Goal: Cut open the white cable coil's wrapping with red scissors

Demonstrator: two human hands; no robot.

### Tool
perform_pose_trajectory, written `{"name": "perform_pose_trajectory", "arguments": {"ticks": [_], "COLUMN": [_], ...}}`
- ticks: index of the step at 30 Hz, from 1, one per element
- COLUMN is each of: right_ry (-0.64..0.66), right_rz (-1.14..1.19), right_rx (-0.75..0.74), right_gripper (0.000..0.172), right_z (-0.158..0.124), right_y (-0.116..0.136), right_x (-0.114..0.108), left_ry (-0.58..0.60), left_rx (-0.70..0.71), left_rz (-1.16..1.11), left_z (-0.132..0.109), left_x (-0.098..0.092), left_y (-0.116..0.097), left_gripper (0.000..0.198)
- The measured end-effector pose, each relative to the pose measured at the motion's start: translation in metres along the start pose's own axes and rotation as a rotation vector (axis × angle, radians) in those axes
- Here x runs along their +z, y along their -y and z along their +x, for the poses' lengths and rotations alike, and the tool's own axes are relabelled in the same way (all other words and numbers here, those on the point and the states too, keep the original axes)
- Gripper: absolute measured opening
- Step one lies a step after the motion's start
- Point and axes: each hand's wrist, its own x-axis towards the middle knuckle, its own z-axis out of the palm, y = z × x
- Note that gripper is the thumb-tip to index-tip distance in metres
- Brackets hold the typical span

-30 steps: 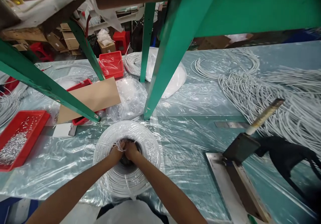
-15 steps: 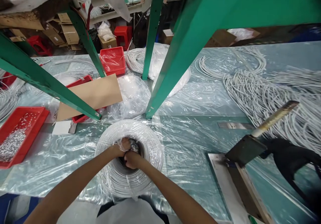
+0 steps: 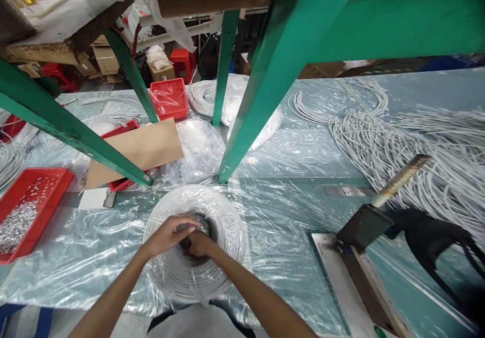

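A coil of white cable (image 3: 162, 272), wrapped in clear plastic film (image 3: 231, 227), lies flat on the bench in front of me. Over the left side of its centre hole is my left hand (image 3: 170, 233), fingers stretched out and thumb apart, holding nothing. My right hand (image 3: 199, 243) reaches into the hole with its fingers curled closed on the crinkled film there. Its fingertips are in shadow and partly hidden. The two hands are close together, the left one's fingers just above the right.
Green metal posts (image 3: 261, 85) rise behind the coil. At left stands a red tray (image 3: 56, 196) of small metal pieces; a cardboard sheet (image 3: 140, 146) lies behind. On the right are a metal tool with a handle (image 3: 401, 181), a black strap-like object (image 3: 435, 237) and piled white cables (image 3: 379, 146).
My left hand has come up out of the coil's hole, moved slightly left and opened from a closed grip. My right hand stays closed in the hole.
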Motion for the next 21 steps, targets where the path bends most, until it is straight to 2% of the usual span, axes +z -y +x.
{"name": "perform_pose_trajectory", "arguments": {"ticks": [3, 6, 9, 11, 15, 21], "right_ry": [0.016, -0.023, -0.068, -0.075, -0.011, 0.082], "right_rz": [0.026, 0.052, 0.092, 0.163, 0.446, 0.795], "right_rx": [-0.004, 0.024, 0.051, 0.041, -0.029, -0.118], "right_gripper": [0.010, 0.009, 0.009, 0.002, 0.016, 0.014], "right_z": [0.001, 0.002, -0.001, -0.004, -0.016, -0.054], "right_y": [0.003, 0.010, 0.016, 0.018, 0.014, 0.006], "right_x": [0.000, 0.003, 0.004, 0.001, -0.015, -0.044], "left_ry": [-0.182, -0.355, -0.460, -0.484, -0.506, -0.482], "left_rx": [-0.050, -0.082, -0.103, -0.130, -0.160, -0.126], "left_rz": [-0.063, -0.015, 0.058, 0.070, 0.104, 0.183], "left_z": [-0.021, -0.041, -0.057, -0.064, -0.070, -0.067], "left_x": [0.001, 0.001, 0.003, 0.005, 0.009, 0.023], "left_y": [0.010, 0.025, 0.040, 0.046, 0.050, 0.052], "left_gripper": [0.028, 0.027, 0.027, 0.027, 0.029, 0.028]}}
